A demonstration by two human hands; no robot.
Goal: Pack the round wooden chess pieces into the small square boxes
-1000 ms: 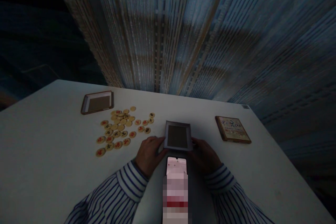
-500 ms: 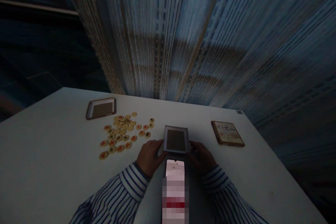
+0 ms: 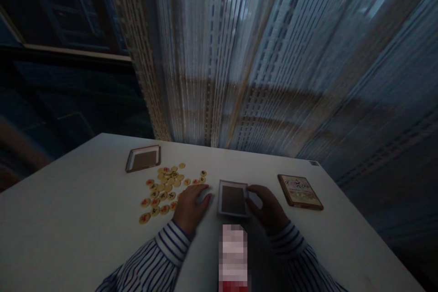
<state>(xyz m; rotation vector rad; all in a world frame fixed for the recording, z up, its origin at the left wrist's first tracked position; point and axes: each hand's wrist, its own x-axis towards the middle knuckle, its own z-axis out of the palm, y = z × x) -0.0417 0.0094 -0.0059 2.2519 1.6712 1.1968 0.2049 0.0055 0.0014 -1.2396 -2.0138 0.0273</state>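
A small open box (image 3: pixel 233 199) with pale walls and a brown inside rests on the white table in front of me. To its left is my left hand (image 3: pixel 190 206), thumb and fingers apart, with a gap between it and the box. My right hand (image 3: pixel 269 207) is at the box's right wall, its fingertips touching or very near the edge, thumb and fingers spread. Round wooden pieces (image 3: pixel 168 188) with red or black characters lie scattered on the left; my left hand hides a few of them.
A shallow tray or lid (image 3: pixel 143 159) lies at the back left of the white table (image 3: pixel 85 200). A flat box with a printed cover (image 3: pixel 300 191) is on the right. A blurred-out phone (image 3: pixel 234 255) is nearest me. Stringed curtains (image 3: pixel 219 77) hang behind.
My left hand has let go of the box and moved left, over the nearer pieces. The right hand's fingers have loosened at the box. The view has tilted up a little.
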